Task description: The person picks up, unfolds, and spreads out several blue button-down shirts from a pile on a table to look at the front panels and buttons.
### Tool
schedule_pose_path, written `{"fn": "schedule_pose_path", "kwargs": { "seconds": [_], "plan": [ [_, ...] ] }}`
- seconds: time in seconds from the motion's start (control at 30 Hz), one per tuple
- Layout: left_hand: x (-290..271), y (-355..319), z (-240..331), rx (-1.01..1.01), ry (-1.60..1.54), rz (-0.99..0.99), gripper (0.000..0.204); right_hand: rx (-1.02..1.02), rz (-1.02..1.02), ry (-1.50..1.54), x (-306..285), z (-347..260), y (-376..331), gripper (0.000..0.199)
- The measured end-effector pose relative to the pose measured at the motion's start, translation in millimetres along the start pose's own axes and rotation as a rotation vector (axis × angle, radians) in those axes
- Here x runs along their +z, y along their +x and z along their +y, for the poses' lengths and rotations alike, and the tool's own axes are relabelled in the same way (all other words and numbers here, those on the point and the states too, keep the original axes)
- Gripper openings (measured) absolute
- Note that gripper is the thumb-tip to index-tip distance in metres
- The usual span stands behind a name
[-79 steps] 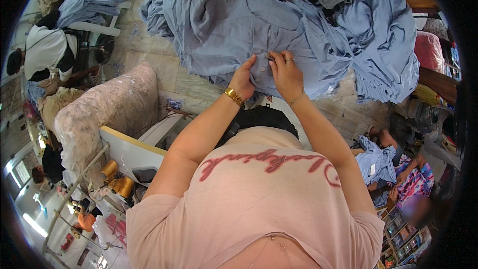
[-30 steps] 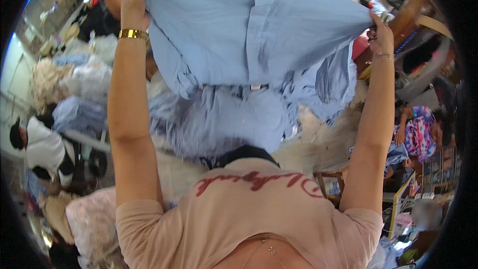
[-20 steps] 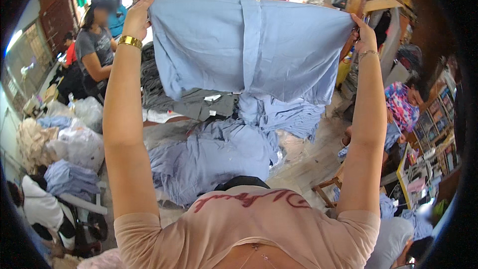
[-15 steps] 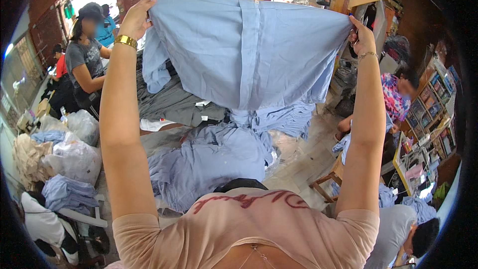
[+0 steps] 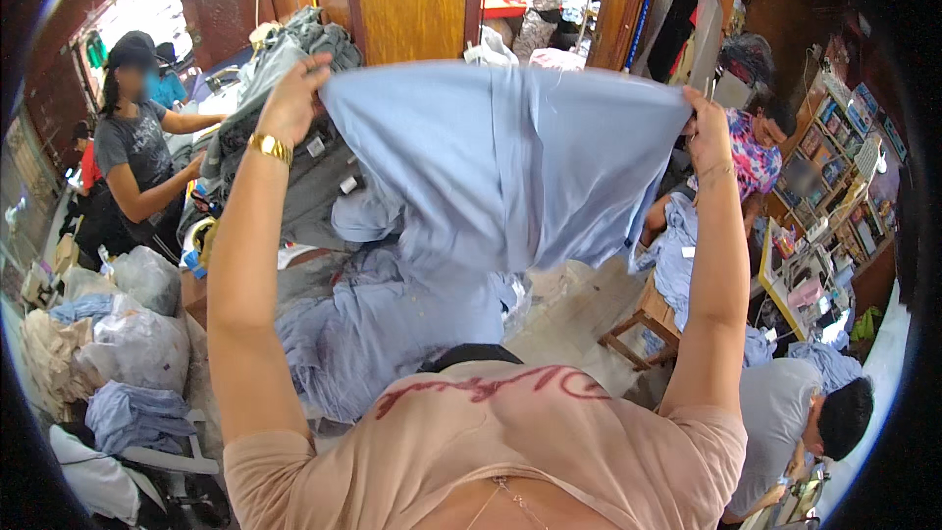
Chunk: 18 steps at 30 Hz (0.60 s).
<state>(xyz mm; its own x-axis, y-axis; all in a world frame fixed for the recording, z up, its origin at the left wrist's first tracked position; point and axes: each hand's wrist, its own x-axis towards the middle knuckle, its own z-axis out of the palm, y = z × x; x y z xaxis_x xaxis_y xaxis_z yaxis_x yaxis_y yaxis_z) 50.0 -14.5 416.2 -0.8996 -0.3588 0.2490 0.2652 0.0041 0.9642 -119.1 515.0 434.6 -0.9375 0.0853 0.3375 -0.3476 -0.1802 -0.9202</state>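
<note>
A light blue shirt (image 5: 432, 147) is stretched between my two raised hands, its placket running down the middle and its lower folds blurred by motion. My left hand (image 5: 294, 103) grips one end of the upper edge. At the opposite end, my right hand (image 5: 710, 132) pinches the cloth; a small thin thing shows by its fingers, too small to make out. Part of the shirt bunches below my left hand. Beneath the hanging cloth lies a heap of light blue garments (image 5: 383, 329), and dark grey garments (image 5: 319, 182) are piled beyond my left forearm.
A person in a grey shirt (image 5: 147, 152) handles grey cloth at the left. Filled plastic bags (image 5: 142, 334) and folded blue cloth (image 5: 137, 417) stand at the near left. To the right are a wooden stool (image 5: 643, 324), a seated person in a bright top (image 5: 754, 162) and another bending person (image 5: 780, 422).
Both hands have come down with the shirt, whose upper edge now sags and whose lower part swings. The view has tilted, showing more of the far room.
</note>
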Motion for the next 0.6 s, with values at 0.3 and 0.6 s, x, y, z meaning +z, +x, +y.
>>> {"fn": "schedule_pose_path", "kwargs": {
  "seconds": [0.3, 0.6],
  "plan": [
    [50, 35, 57, 0.196, -0.146, 0.125, 0.012, -0.238, 0.211, -0.153, -21, -69, 30, 0.027],
    [101, 29, 117, 0.696, -0.296, 0.088, 0.019, -0.329, 0.283, -0.202, -34, 3, 75, 0.019]
  ]
}}
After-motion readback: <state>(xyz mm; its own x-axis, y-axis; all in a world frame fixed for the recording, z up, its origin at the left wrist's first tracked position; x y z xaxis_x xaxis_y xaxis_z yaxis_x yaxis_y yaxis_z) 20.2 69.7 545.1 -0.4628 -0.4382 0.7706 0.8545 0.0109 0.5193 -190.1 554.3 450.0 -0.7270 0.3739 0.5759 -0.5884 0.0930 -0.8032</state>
